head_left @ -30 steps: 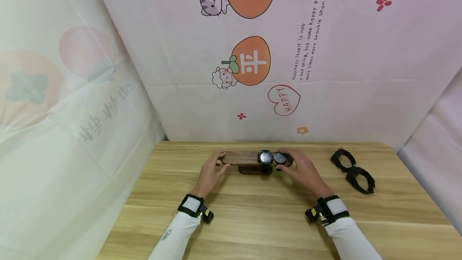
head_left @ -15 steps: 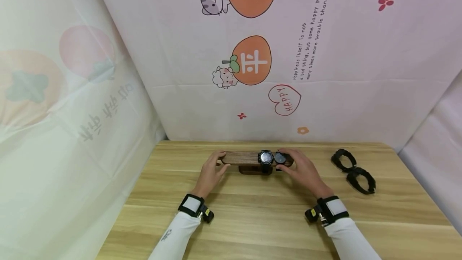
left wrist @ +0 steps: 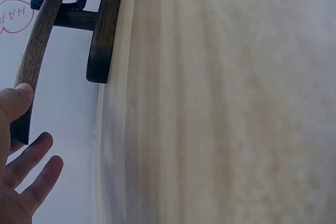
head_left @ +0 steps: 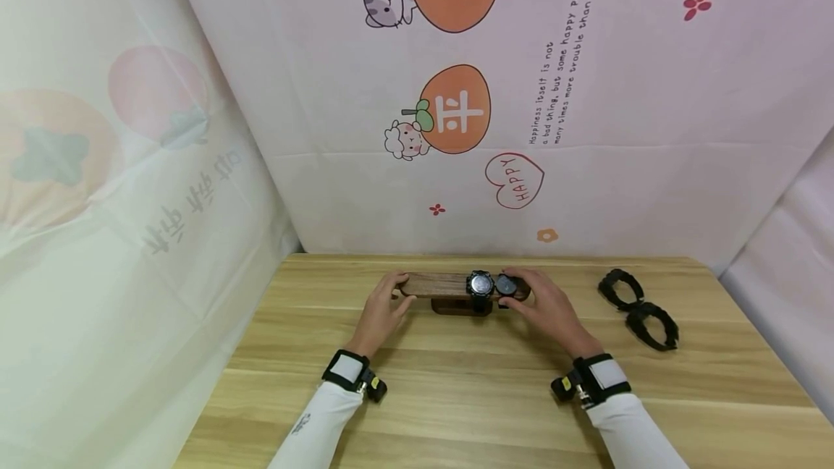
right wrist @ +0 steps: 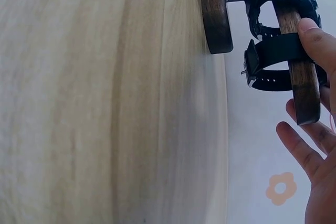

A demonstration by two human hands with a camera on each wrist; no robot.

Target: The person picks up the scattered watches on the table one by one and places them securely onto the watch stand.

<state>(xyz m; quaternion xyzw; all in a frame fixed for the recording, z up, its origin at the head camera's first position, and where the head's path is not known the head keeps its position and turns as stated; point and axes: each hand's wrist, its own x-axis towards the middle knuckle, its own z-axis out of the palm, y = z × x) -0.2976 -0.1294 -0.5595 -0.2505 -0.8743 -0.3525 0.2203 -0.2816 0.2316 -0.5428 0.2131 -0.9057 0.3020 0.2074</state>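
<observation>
A dark wooden watch stand has a long crossbar (head_left: 433, 286) raised on a short post above its base (head_left: 446, 307). My left hand (head_left: 378, 317) pinches the crossbar's left end; in the left wrist view the thumb (left wrist: 18, 100) presses it while two fingers stretch free. Two black wristwatches are strapped round the bar's right half: a round-faced one (head_left: 480, 284) and, further right, a second watch (head_left: 505, 285). My right hand (head_left: 550, 317) pinches that second watch against the bar, thumb at the strap (right wrist: 278, 49), index finger on the far side, other fingers spread.
Two black looped bands (head_left: 620, 289) (head_left: 651, 326) lie touching each other on the wooden table (head_left: 456, 396) at the right. A printed white cloth (head_left: 365, 201) hangs behind the table, with more cloth at both sides.
</observation>
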